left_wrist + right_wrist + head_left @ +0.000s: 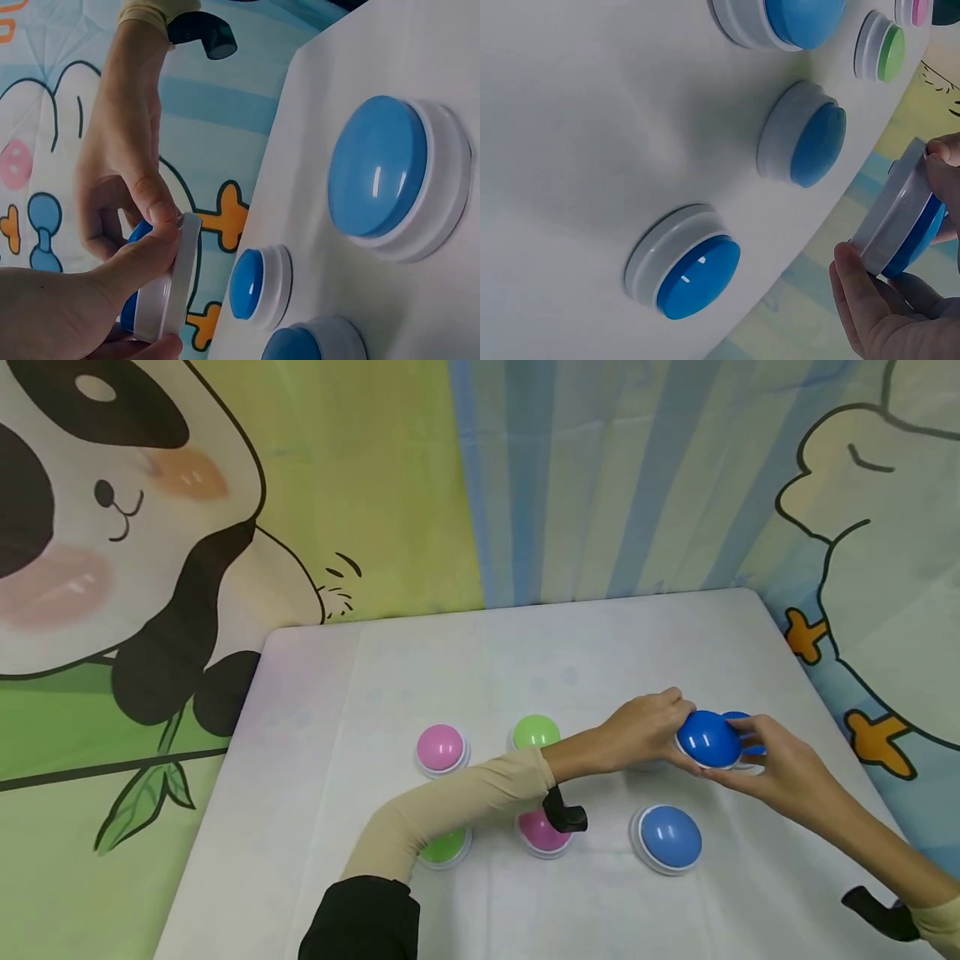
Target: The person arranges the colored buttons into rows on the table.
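Note:
Both hands grip one blue dome push button (708,739) with a white base, raised off the table. My left hand (647,728) holds its left edge, the thumb along the white base in the left wrist view. From the right, my right hand (791,770) grips the opposite side, fingertips (847,259) against the base's rim. In the right wrist view the held button (900,217) is tilted on edge. Below the hands, a blue button (671,837) sits on the table. Two more blue buttons (817,142) (697,277) stand farther back, partly hidden by the hands in the head view.
The white table (300,860) also bears a pink button (440,748) and a green button (536,732) at the back. In front are a green button (444,847) and a pink button (542,831), partly covered by the left arm. Cartoon-printed cloth (405,485) hangs behind.

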`<state>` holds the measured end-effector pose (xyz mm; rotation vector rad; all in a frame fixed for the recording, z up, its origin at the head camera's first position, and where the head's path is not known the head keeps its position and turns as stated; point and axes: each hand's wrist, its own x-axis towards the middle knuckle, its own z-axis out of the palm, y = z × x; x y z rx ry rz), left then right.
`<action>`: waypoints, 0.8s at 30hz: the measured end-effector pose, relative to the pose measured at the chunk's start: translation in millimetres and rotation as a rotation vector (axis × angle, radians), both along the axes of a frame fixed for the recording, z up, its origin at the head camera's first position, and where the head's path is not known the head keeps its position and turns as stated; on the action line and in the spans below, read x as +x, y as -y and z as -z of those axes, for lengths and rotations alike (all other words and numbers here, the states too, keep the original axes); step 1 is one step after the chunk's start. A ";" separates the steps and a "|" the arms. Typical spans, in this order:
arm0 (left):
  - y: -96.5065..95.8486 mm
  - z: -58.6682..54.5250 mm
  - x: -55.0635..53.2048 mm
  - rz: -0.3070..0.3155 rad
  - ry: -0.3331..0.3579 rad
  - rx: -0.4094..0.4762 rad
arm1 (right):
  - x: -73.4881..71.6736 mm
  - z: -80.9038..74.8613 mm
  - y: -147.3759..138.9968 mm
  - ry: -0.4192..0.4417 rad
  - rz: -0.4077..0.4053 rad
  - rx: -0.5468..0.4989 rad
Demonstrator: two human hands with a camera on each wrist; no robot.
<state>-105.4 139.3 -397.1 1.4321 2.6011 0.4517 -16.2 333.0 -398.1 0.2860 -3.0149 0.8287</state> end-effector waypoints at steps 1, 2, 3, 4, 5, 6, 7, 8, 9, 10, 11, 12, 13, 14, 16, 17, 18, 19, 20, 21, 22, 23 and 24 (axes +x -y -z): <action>-1.7 -0.4 2.4 0.008 -0.011 -0.009 | 2.4 0.0 -1.5 0.006 0.006 0.004; -3.3 -0.7 5.4 0.020 -0.024 -0.018 | 5.4 -0.1 -3.0 0.007 0.011 0.007; -4.6 -1.0 8.7 0.029 -0.036 -0.022 | 8.8 0.1 -4.4 0.007 0.016 0.012; -5.8 -0.8 12.5 0.040 -0.043 -0.024 | 12.7 0.0 -5.9 0.007 0.018 0.016; -6.9 -0.7 16.6 0.050 -0.050 -0.026 | 16.8 0.1 -7.4 0.009 0.022 0.020; -7.9 -0.7 20.9 0.059 -0.051 -0.026 | 21.2 0.1 -8.4 0.016 0.026 0.022; -8.8 -0.5 25.4 0.066 -0.048 -0.024 | 25.5 0.0 -9.6 0.020 0.028 0.025; -9.7 -0.4 30.0 0.074 -0.044 -0.022 | 30.0 0.0 -10.5 0.029 0.031 0.027; -10.6 0.0 34.6 0.078 -0.033 -0.019 | 34.4 0.1 -11.2 0.043 0.036 0.031; -11.5 0.3 39.0 0.082 -0.032 -0.020 | 38.4 0.1 -11.7 0.061 0.042 0.034; -12.1 0.2 43.1 0.082 -0.029 -0.022 | 42.0 0.2 -12.1 0.079 0.048 0.038; -12.7 0.3 46.8 0.081 -0.030 -0.022 | 45.3 0.3 -12.2 0.095 0.053 0.041; -13.3 0.4 50.2 0.080 -0.034 -0.026 | 48.4 0.4 -12.2 0.112 0.059 0.043; -13.5 0.4 53.0 0.078 -0.036 -0.031 | 51.1 0.6 -12.0 0.127 0.065 0.046; -13.7 0.7 56.9 0.075 -0.041 -0.041 | 55.3 1.5 -11.3 0.143 0.071 0.046; -13.8 1.0 58.2 0.074 -0.037 -0.044 | 57.0 2.1 -10.8 0.144 0.072 0.046; -14.1 1.6 59.1 0.075 -0.033 -0.049 | 58.3 2.6 -10.7 0.145 0.073 0.046; -14.7 2.1 59.7 0.078 -0.026 -0.055 | 59.5 3.3 -10.9 0.141 0.074 0.044; -16.0 2.9 60.0 0.082 -0.018 -0.058 | 60.3 4.2 -11.5 0.133 0.073 0.043; -17.8 4.1 60.2 0.087 -0.018 -0.061 | 60.9 5.1 -12.6 0.131 0.073 0.043; -20.1 5.3 60.4 0.092 -0.021 -0.065 | 61.4 6.2 -14.2 0.128 0.073 0.045; -23.0 6.6 60.4 0.096 -0.022 -0.070 | 61.8 7.5 -16.4 0.128 0.073 0.047; -26.3 8.2 60.4 0.097 -0.030 -0.077 | 62.3 9.1 -19.1 0.117 0.072 0.050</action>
